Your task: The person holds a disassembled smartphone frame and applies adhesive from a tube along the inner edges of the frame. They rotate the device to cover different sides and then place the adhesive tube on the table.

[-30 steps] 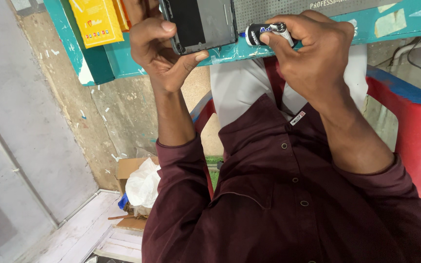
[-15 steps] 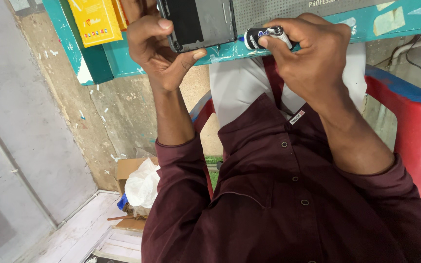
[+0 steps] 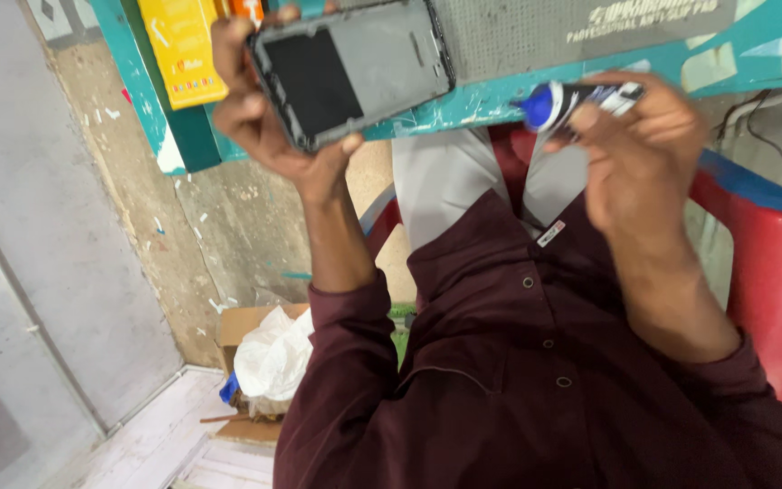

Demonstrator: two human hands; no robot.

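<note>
Low on the left, a cardboard box holding a white plastic bag sits on the floor by the wall, and above it a yellow box stands at the edge of the teal worktable. The left hand has its fingers curled around a dark phone frame, gripping it tilted over the table's edge in front of a grey mat. Further right, the right hand pinches a small dark tube with a blue cap between thumb and fingertips, just beside the phone frame and near a red plastic chair.
</note>
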